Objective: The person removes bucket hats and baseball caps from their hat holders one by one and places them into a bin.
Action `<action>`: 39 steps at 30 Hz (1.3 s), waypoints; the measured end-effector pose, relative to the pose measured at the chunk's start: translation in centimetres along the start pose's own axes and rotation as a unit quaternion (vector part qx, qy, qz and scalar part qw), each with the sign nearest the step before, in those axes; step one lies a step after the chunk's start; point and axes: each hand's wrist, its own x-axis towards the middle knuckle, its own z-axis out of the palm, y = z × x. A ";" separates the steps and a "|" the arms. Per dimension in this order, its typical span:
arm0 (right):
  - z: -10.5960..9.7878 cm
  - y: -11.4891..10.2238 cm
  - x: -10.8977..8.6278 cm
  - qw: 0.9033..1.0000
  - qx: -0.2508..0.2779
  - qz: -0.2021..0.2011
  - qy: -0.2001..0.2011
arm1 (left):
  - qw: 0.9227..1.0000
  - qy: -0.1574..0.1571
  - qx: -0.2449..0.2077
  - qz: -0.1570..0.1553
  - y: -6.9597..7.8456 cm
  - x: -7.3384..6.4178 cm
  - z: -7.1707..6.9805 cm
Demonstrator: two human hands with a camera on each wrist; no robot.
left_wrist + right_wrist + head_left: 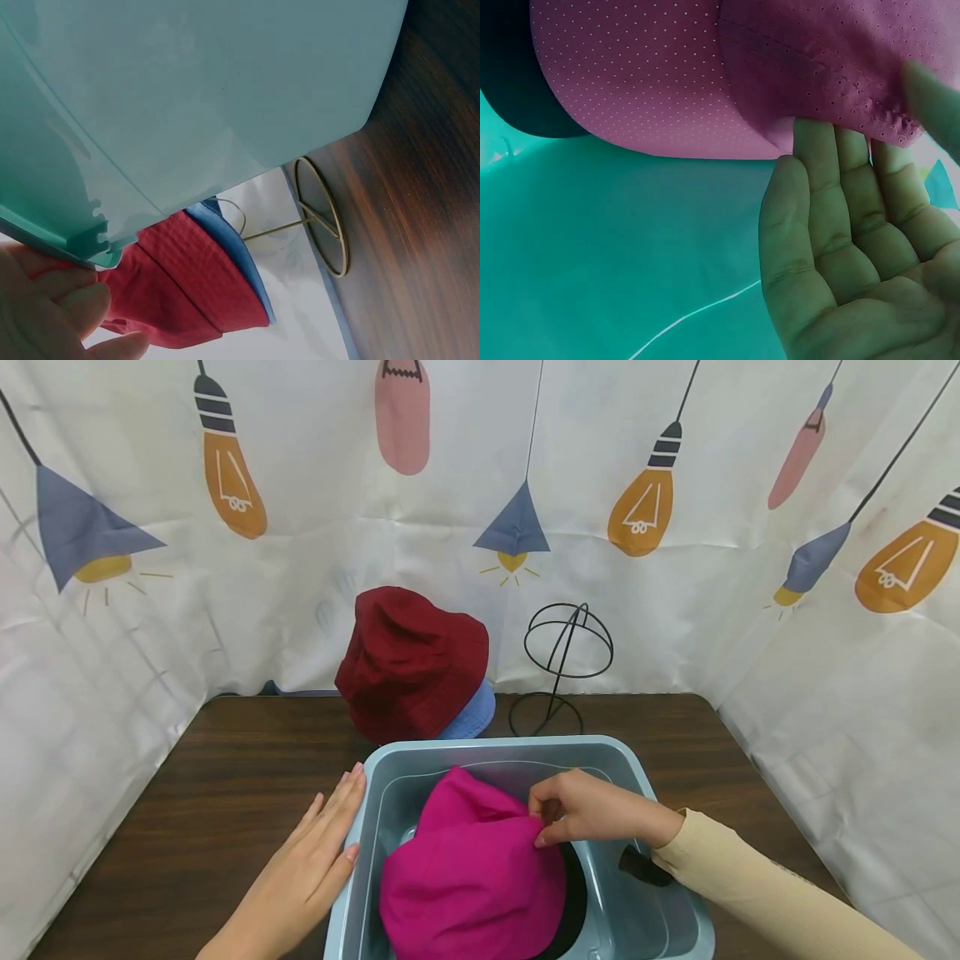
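A bright pink hat [472, 885] lies in a light blue plastic basin [495, 746]. My right hand [592, 810] reaches over the basin's right side and pinches the hat's fabric between thumb and fingers. Small dotted holes cover the pink cloth [637, 75] in the right wrist view. Under it shows a black curved brim [576, 893], mostly hidden. Against the outer left wall of the basin rests my left hand [300, 868], its fingers nearly straight along the rim. The left wrist view shows those fingers [82, 300] touching the rim.
Behind the basin, a dark red hat [412, 660] sits over a blue hat [468, 714]. A black wire hat stand [558, 668] is to their right. The dark wooden table [225, 793] meets a white printed curtain [315, 510]. A small black piece [643, 867] lies beneath my right wrist.
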 end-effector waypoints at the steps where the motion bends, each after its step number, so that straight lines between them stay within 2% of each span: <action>1: 0.0 -0.1 0.0 1.000 0.000 -0.001 -0.001 | 1.000 0.000 0.000 -0.001 0.0 0.0 0.0; 10: 0.6 -0.7 1.1 1.000 -0.007 -0.003 -0.004 | 1.000 0.005 0.002 0.007 0.0 0.0 0.0; 18: 1.5 -0.9 3.2 0.998 -0.054 0.004 -0.024 | 1.000 0.009 0.008 0.015 0.0 0.0 0.0; 23: 2.1 -0.6 4.4 0.997 -0.068 0.008 -0.036 | 1.000 0.000 0.011 0.013 0.0 -0.1 -0.1; 27: 2.6 -0.5 5.0 0.997 -0.064 0.018 -0.043 | 1.000 -0.003 0.013 0.011 -0.1 0.0 0.0; 33: 3.2 -0.5 5.5 0.997 -0.055 0.033 -0.043 | 1.000 0.007 0.008 0.015 -0.1 0.0 0.1; 39: 4.0 -0.1 5.9 0.997 -0.059 0.019 -0.034 | 1.000 0.004 0.005 0.010 -0.1 0.0 0.0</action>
